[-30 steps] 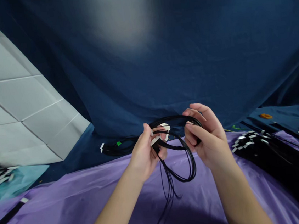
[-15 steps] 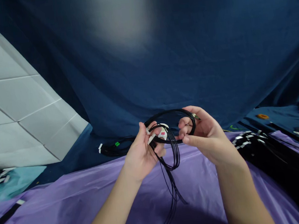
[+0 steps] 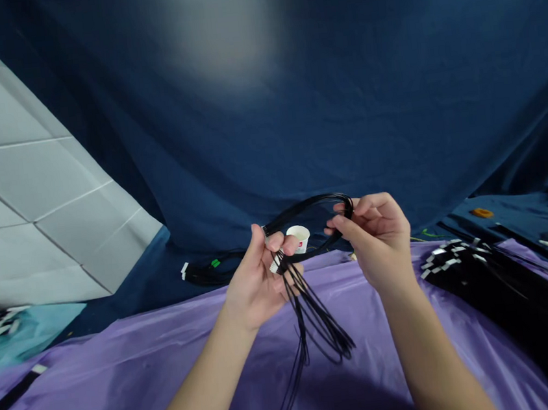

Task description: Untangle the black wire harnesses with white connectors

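Observation:
A bundle of thin black wires, a wire harness [image 3: 299, 210], is stretched in a loop between my hands. My left hand [image 3: 256, 275] grips it near its white connectors [image 3: 276, 261], thumb up and fingers curled round the wires. From there several loose strands hang down over the purple sheet. My right hand [image 3: 377, 233] pinches the far bend of the loop between thumb and fingers. Behind the loop, close to my left fingertips, stands a small white paper cup [image 3: 299, 236] with a red mark, partly covered by the wires and fingers.
Another black harness with white ends [image 3: 207, 274] lies behind my left hand. Many bundled black cables with white connectors [image 3: 478, 281] lie at the right on the purple sheet [image 3: 174, 372]. An orange ring [image 3: 481, 213] rests farther back. A blue curtain [image 3: 293, 111] hangs behind.
The smaller loop of strands by my left hand has dropped and now hangs lower. My right hand has shifted its hold to a fingertip pinch on the bend. The cup shows more plainly.

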Tool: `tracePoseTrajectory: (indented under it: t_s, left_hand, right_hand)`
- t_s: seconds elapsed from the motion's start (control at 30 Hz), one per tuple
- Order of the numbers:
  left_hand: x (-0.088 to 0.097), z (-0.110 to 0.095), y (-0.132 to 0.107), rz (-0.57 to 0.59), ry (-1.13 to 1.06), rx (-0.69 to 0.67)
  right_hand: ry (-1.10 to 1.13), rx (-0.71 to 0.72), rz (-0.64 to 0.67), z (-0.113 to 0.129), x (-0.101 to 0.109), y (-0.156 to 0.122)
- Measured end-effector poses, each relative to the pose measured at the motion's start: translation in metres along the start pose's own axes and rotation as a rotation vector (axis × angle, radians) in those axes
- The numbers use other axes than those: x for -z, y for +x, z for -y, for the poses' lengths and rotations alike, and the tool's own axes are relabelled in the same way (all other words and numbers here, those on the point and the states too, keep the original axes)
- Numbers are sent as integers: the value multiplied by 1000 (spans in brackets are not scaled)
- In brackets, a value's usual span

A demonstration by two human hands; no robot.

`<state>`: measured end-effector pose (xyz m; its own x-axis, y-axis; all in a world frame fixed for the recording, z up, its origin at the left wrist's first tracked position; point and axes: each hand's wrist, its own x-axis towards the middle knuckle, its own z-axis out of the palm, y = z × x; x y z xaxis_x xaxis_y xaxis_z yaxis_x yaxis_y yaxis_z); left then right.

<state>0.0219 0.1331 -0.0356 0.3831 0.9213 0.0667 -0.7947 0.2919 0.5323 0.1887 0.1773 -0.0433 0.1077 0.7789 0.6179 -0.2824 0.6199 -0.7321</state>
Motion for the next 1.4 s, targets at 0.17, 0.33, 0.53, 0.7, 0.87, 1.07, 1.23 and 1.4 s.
tracePoseTrajectory:
  t_s: [0.17,0.33,0.53,0.7,0.87,1.07,1.23,1.4]
  left_hand:
    - [-3,0,-4,39,-39,9]
    - [-4,-4,-5,73,-194,-57]
    - [-6,-6,-7,11,-249,-187]
    - [-9,-1,-9,-39,-179,-193]
    - [-5,3,-1,-77,-39,3]
    - [13,9,6,-47,207,221]
    - [19,9,6,106,238,213]
    - [11,10,6,71,107,131]
  right_hand:
    - [-77,60,16,-5,0,-1]
    - [-243,73,120,12,-3,-9]
    - [-344,17,95,29,-17,-30]
    - [-169,-227,293,25,-27,-38]
    - [-219,-113,200,30,-26,-38]
    - [-397,87,158,36,-21,-34]
    - [-415,96,177,30,-17,-30]
    - [-222,-78,123,20,-23,-27]
